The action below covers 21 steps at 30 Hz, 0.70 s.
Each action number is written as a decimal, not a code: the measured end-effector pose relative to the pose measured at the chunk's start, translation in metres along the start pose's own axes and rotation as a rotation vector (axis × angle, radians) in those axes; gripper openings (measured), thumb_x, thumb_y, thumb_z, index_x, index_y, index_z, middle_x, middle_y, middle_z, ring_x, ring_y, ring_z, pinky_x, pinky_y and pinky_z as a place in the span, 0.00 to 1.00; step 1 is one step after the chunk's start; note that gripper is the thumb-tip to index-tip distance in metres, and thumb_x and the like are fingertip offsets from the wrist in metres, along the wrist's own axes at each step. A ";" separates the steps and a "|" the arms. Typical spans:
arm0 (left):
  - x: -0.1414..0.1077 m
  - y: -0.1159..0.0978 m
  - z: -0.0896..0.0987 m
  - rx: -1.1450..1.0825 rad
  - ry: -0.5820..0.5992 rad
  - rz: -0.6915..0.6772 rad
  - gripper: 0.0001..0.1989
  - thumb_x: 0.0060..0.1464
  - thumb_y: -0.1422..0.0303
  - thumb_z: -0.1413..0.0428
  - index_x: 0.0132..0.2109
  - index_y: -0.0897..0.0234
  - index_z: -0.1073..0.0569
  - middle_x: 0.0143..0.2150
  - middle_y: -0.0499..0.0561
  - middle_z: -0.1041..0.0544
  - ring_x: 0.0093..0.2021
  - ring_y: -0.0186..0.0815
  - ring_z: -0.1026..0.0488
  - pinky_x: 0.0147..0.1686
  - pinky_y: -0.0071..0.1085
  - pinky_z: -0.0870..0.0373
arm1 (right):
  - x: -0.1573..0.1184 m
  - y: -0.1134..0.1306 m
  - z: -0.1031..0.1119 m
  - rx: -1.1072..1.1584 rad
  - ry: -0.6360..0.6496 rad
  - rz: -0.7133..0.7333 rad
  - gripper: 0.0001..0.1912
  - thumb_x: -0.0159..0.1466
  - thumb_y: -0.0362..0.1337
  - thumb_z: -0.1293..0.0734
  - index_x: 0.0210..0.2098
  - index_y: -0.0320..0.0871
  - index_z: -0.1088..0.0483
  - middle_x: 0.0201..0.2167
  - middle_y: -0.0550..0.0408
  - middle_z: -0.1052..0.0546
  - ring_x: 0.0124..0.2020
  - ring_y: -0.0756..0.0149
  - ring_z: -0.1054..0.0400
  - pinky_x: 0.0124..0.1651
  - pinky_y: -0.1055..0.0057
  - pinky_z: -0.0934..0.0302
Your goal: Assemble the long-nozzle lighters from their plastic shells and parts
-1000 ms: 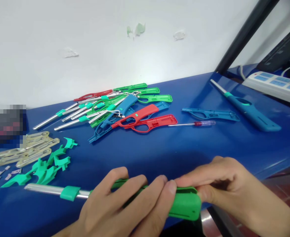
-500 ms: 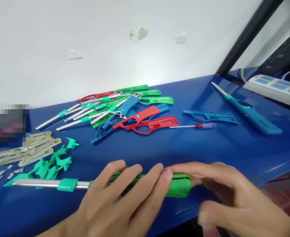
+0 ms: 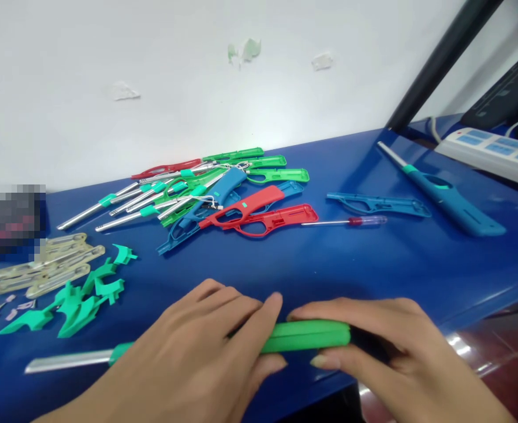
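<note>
Together, left fingers (image 3: 255,330) and right fingers (image 3: 351,308) hold a green lighter (image 3: 309,336).

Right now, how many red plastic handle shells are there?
3: one red plastic handle shell farthest back, a second nearer, a third beside it; others may be hidden.

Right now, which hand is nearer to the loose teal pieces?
Left. The left hand is to the right of the loose teal pieces, apart from them; the right hand is farther right, past the left hand, at the end of the green handle.
</note>
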<state>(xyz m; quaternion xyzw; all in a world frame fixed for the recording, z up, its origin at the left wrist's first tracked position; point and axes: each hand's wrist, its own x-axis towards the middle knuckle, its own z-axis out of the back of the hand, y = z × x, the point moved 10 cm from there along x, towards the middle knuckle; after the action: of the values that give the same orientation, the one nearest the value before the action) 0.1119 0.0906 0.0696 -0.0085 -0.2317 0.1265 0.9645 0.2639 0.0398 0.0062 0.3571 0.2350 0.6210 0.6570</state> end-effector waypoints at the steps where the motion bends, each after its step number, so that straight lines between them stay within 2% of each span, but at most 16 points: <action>1: 0.000 0.001 0.000 -0.036 0.006 -0.002 0.24 0.81 0.64 0.63 0.57 0.68 0.22 0.39 0.52 0.15 0.34 0.36 0.18 0.38 0.34 0.22 | -0.002 0.000 0.002 -0.005 -0.024 0.005 0.12 0.68 0.56 0.27 0.51 0.72 0.19 0.47 0.70 0.13 0.46 0.63 0.17 0.51 0.73 0.23; 4: -0.001 0.003 0.001 -0.116 -0.004 0.020 0.24 0.81 0.63 0.62 0.50 0.65 0.22 0.35 0.48 0.16 0.27 0.32 0.21 0.29 0.29 0.24 | -0.009 -0.005 0.004 -0.017 -0.077 -0.008 0.14 0.69 0.54 0.26 0.54 0.73 0.21 0.49 0.72 0.14 0.49 0.66 0.18 0.52 0.76 0.23; 7: -0.002 0.004 0.004 -0.142 -0.025 0.057 0.21 0.80 0.62 0.58 0.46 0.63 0.23 0.30 0.44 0.18 0.20 0.28 0.26 0.22 0.27 0.29 | -0.016 -0.011 0.004 -0.031 -0.106 -0.024 0.15 0.70 0.53 0.27 0.56 0.71 0.22 0.52 0.69 0.15 0.52 0.65 0.19 0.53 0.75 0.23; 12: 0.003 0.001 0.007 -0.136 -0.020 0.049 0.20 0.81 0.63 0.58 0.46 0.62 0.23 0.31 0.43 0.18 0.22 0.28 0.24 0.23 0.26 0.28 | -0.017 -0.015 0.003 -0.034 -0.095 -0.016 0.17 0.70 0.51 0.28 0.58 0.69 0.23 0.53 0.66 0.15 0.54 0.60 0.19 0.56 0.69 0.23; 14: 0.005 0.003 0.010 -0.118 -0.004 0.064 0.19 0.80 0.63 0.57 0.48 0.61 0.22 0.34 0.44 0.16 0.25 0.30 0.21 0.26 0.26 0.26 | -0.016 -0.018 0.004 -0.029 -0.106 -0.020 0.19 0.69 0.53 0.28 0.60 0.69 0.23 0.55 0.65 0.16 0.55 0.56 0.20 0.58 0.65 0.22; 17: 0.004 0.018 0.014 -0.076 0.091 0.141 0.15 0.78 0.62 0.52 0.60 0.59 0.24 0.43 0.48 0.14 0.34 0.34 0.16 0.33 0.28 0.20 | -0.015 -0.025 0.011 -0.035 -0.149 -0.004 0.19 0.70 0.51 0.28 0.59 0.73 0.23 0.55 0.68 0.16 0.54 0.52 0.18 0.59 0.61 0.22; 19: 0.001 0.030 0.019 -0.059 0.178 0.168 0.20 0.72 0.61 0.42 0.67 0.59 0.27 0.50 0.49 0.14 0.43 0.37 0.14 0.39 0.29 0.17 | -0.011 -0.031 0.009 -0.028 -0.106 -0.001 0.19 0.70 0.49 0.29 0.59 0.74 0.23 0.56 0.70 0.16 0.53 0.50 0.18 0.56 0.64 0.21; 21: 0.000 0.045 0.025 -0.079 0.267 0.197 0.28 0.63 0.63 0.32 0.68 0.55 0.26 0.52 0.46 0.14 0.47 0.36 0.14 0.41 0.26 0.17 | -0.009 -0.043 0.012 -0.042 -0.118 -0.058 0.18 0.70 0.49 0.30 0.58 0.74 0.22 0.56 0.71 0.16 0.55 0.50 0.19 0.55 0.68 0.21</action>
<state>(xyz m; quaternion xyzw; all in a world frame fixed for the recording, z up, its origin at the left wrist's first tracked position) 0.0901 0.1333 0.0883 -0.0860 -0.1046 0.2088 0.9685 0.3003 0.0301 -0.0202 0.3721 0.1930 0.5844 0.6948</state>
